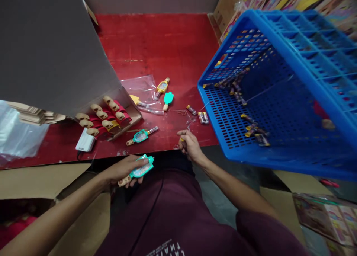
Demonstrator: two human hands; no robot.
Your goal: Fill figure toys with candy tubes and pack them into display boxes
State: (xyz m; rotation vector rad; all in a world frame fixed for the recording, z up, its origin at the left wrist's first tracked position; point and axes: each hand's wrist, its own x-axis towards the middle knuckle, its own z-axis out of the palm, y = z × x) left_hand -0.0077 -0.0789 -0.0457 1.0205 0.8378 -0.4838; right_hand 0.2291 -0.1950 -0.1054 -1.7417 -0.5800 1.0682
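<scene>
The turquoise toy (143, 169) is in the left hand (126, 167), just beyond the near edge of the table, low and left of the middle; the fingers and thumb are closed around it, and its tan end points to the near left. The right hand (191, 146), at the near edge to the right, has its fingers curled and pinches a small yellow piece (182, 139), which is mostly hidden. On the red table (156, 44), another turquoise toy (141, 136) lies between the hands, a little farther. Beyond it are a turquoise part (168, 98) with a tan tip and a yellow toy (162, 86), beside a clear plastic bag (139, 84). Two printed cylinders (203, 118) lie together near the blue crate (223, 137) on the right, which has more such cylinders inside. To the left, a cardboard box (134, 122) holds tan-headed toys (102, 115), and a white device (85, 140) lies just beside it.
</scene>
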